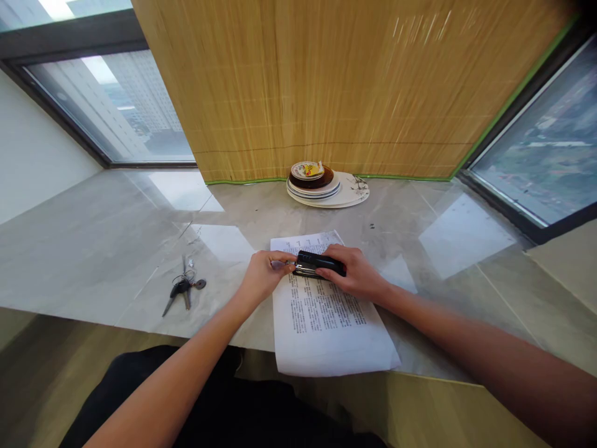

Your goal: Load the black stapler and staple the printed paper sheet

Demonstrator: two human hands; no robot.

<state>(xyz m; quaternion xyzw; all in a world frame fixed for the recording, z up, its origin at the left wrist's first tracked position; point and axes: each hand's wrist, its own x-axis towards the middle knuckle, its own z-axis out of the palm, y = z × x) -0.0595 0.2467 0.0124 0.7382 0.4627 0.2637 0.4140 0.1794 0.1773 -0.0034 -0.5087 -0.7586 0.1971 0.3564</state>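
A black stapler (308,264) lies sideways above a printed paper (326,348), with a shiny metal strip showing along its near side. My right hand (357,270) is closed around the stapler's right end. At its left end, my left hand (262,277) pinches with thumb and fingers, where a small bit of metal shows. Whether those fingers hold a separate small part cannot be made out. Rows of text cover much of the sheet, and its lower end overhangs the near edge of the counter.
On the grey marble-look counter (242,218), a bunch of keys (181,286) lies to the left. Stacked plates (313,184) and a white oval platter (354,190) stand at the back, against a bamboo blind (326,87). Windows flank both sides.
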